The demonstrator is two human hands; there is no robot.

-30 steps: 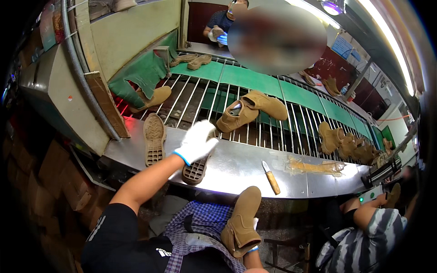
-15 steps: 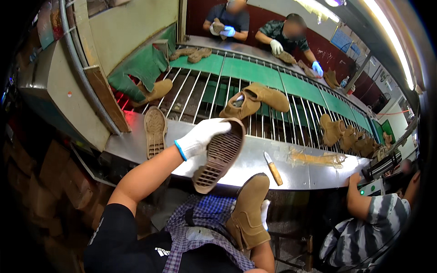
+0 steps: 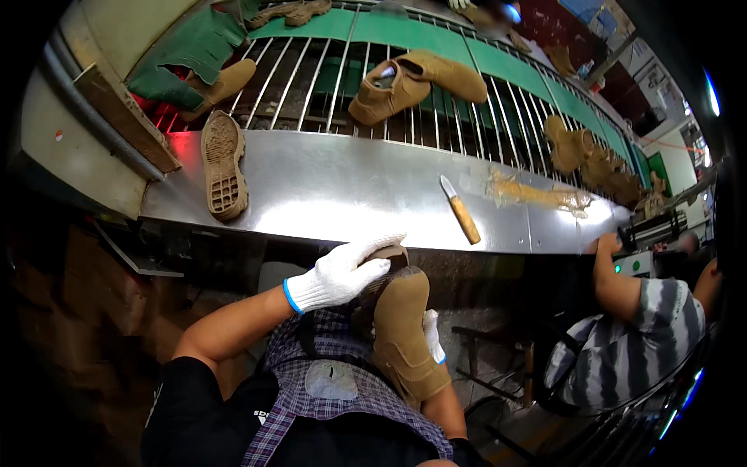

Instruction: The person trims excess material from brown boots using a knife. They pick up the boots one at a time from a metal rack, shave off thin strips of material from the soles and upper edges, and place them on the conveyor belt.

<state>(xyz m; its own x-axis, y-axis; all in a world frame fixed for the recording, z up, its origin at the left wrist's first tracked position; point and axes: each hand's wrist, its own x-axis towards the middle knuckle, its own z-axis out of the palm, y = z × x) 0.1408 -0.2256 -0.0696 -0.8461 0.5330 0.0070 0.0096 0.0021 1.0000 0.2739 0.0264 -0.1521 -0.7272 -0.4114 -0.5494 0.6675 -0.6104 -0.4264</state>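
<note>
My left hand (image 3: 342, 276), in a white knit glove with a blue cuff, grips a brown shoe sole (image 3: 394, 255) by its toe end. That sole lies along the side of a tan suede ankle boot (image 3: 401, 315), which is held toe up over my lap. Much of the sole is hidden behind the boot and my fingers. My gloved right hand (image 3: 433, 335) supports the boot from its far right side, its fingers mostly out of sight. On the metal ledge ahead lie a wooden-handled knife (image 3: 461, 210) and another tread-patterned sole (image 3: 224, 167).
Tan boots (image 3: 393, 92) rest on the metal bar rack (image 3: 327, 74) beyond the ledge (image 3: 327, 183). Another boot (image 3: 224, 84) pokes out from a green flap (image 3: 187, 62) at left. More boots (image 3: 572, 144) stand at right, near a person in a striped shirt (image 3: 646, 335).
My left hand has brought the sole down from above the ledge to the boot in my lap. The view has tilted downward, and the boot stands more upright.
</note>
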